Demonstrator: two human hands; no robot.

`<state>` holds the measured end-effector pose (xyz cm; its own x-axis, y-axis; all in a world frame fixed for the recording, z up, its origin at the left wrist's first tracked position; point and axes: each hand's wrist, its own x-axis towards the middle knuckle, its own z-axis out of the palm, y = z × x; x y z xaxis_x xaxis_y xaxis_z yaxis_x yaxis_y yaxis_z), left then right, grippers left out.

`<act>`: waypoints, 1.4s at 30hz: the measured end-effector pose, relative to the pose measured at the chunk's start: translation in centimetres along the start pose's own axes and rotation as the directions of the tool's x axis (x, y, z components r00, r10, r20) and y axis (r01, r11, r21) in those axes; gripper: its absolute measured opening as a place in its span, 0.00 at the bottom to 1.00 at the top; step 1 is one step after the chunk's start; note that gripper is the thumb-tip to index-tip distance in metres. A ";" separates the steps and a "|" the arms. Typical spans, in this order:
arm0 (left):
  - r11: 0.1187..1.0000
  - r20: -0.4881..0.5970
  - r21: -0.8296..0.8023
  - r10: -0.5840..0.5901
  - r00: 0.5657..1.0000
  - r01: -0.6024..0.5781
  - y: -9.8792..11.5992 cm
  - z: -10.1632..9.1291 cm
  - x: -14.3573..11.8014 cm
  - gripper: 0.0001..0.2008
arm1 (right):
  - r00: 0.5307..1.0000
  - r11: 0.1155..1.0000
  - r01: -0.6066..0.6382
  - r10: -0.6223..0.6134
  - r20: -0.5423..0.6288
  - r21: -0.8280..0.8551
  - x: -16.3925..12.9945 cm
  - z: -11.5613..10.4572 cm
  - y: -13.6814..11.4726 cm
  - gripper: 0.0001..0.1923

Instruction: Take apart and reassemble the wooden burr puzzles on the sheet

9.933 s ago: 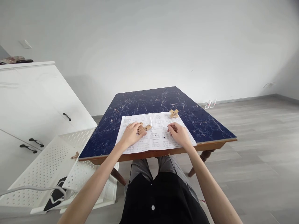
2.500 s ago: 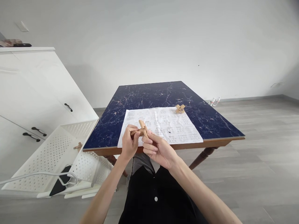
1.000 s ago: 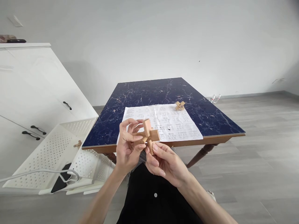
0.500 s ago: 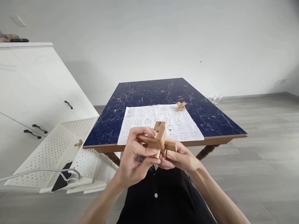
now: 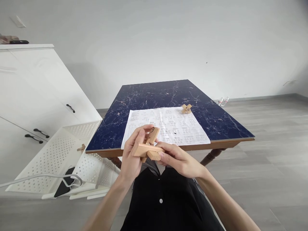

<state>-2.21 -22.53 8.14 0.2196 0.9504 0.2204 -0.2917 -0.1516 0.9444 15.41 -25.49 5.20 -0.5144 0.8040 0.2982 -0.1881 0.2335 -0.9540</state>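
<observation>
Between my two hands is a wooden interlocking puzzle (image 5: 147,149) of crossed bars, held up at the table's front edge. One bar carries a black mark near its upper end. My left hand (image 5: 132,157) is closed around the puzzle's left side, with fingers behind the upright bar. From the right, my right hand (image 5: 181,158) pinches the lower bar with thumb and fingers; some fingertips are hidden behind the wood. Beneath and beyond them lies a white printed sheet (image 5: 166,122) with rows of small diagrams. A second wooden puzzle (image 5: 186,108) rests at its upper right corner.
The dark blue marbled table (image 5: 154,93) has a wooden edge. Left of it stand a perforated white basket (image 5: 48,160) with a small wooden piece (image 5: 81,148), a grey cable (image 5: 40,175) and a white cabinet (image 5: 31,89). Clear bottles (image 5: 223,101) stand by the wall.
The puzzle has been turned in my hands and shifted slightly left, so a long bar now lies across its front. Both hands have changed their grip on it.
</observation>
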 end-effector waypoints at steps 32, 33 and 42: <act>0.973 0.043 0.229 -0.044 0.998 0.033 0.9 0.5 -0.9 0.25 | 0.998 0.974 0.003 -0.019 0.068 0.226 -1.1 -0.3 1.1 0.12; 0.971 0.048 0.238 -0.050 0.998 0.037 1.0 0.5 -0.9 0.25 | 0.998 0.975 0.014 -0.029 0.062 0.221 -1.1 -0.2 1.1 0.12; 0.971 0.028 0.239 -0.039 0.999 0.031 0.4 0.0 -1.0 0.25 | 0.999 0.998 0.024 -0.023 -0.024 0.056 -0.7 0.6 1.1 0.14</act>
<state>-2.59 -23.53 8.29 0.2564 0.9476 0.1903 -0.0541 -0.1825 0.9817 15.09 -26.10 3.94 -0.4899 0.8112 0.3193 -0.2471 0.2221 -0.9432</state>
